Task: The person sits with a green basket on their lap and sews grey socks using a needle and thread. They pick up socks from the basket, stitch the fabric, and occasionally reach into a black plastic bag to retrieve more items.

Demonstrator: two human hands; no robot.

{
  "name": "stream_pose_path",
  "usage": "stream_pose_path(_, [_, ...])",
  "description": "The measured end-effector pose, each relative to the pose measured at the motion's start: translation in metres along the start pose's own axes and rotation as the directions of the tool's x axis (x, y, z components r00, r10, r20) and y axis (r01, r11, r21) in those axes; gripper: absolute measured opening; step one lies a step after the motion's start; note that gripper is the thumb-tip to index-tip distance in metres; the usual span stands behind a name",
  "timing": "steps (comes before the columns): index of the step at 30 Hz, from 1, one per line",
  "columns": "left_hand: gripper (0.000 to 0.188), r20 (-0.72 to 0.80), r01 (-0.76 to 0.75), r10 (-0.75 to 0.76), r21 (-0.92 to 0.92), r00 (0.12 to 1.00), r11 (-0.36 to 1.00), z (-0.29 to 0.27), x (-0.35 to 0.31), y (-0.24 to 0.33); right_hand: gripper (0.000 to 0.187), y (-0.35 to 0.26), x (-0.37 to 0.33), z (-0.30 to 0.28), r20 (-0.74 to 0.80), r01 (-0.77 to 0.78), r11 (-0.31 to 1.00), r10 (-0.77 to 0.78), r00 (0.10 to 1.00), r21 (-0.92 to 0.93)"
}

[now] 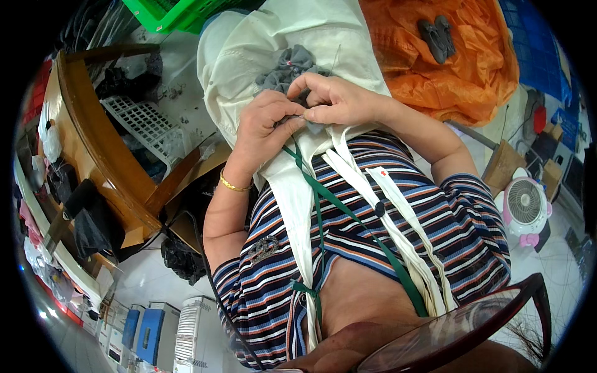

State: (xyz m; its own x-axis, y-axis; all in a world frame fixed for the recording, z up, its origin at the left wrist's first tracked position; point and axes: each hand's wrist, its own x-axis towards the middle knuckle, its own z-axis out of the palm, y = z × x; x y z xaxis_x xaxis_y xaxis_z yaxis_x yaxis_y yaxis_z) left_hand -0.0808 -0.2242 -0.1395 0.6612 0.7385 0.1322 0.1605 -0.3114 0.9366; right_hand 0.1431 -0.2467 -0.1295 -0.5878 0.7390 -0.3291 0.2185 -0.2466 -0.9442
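Note:
A bunched piece of dark grey cloth (292, 65) with a tiny red spot lies on the white apron (249, 46) over my lap. Just at its near edge, my left hand (264, 124), with a gold bracelet at the wrist, is closed with thumb and index finger pinched. My right hand (339, 102) meets it there, its thumb and index finger also pinched together. Bits of grey cloth show under both hands. Whatever tiny thing sits between the fingertips is too small to name. A thin dark line rises from the cloth beside my right hand; I cannot tell whether it is thread or a needle.
To the right, a pair of grey shoes (436, 38) rests on an orange sheet (460, 81). A small white and pink fan (525, 200) stands farther right. At left are a curved wooden piece of furniture (93, 143) and a white plastic basket (143, 127). A green crate (165, 15) sits far ahead.

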Motion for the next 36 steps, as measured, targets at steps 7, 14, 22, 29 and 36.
stream_pose_path(7, [0.019, -0.054, 0.310, -0.310, -0.002, 0.949, 0.951, 0.006, 0.010, -0.003, 0.031, 0.006, 0.003, -0.016, -0.266, 0.106, 0.872, -0.259, 0.928, -0.477])
stream_pose_path(14, [0.021, -0.166, 0.141, -0.110, 0.187, 0.980, 0.972, 0.002, 0.025, 0.013, 0.014, -0.022, 0.009, -0.009, -0.088, 0.205, 0.277, -0.767, 0.636, -0.939])
stream_pose_path(22, [0.021, -0.196, 0.076, -0.056, 0.095, 0.979, 0.993, 0.002, 0.026, 0.003, 0.005, -0.051, 0.009, 0.016, 0.083, 0.434, 0.206, -0.825, 0.560, -0.877])
stream_pose_path(29, [0.011, -0.284, 0.147, -0.107, 0.122, 0.953, 0.982, -0.011, 0.034, 0.000, 0.020, -0.063, -0.020, -0.073, -0.462, 0.513, 0.667, -0.274, 0.843, 0.540])
stream_pose_path(36, [0.012, -0.250, 0.273, -0.278, -0.055, 0.927, 0.960, -0.015, 0.068, 0.016, 0.010, -0.073, -0.024, -0.077, -0.716, 0.618, 0.786, -0.416, 0.561, 0.027])
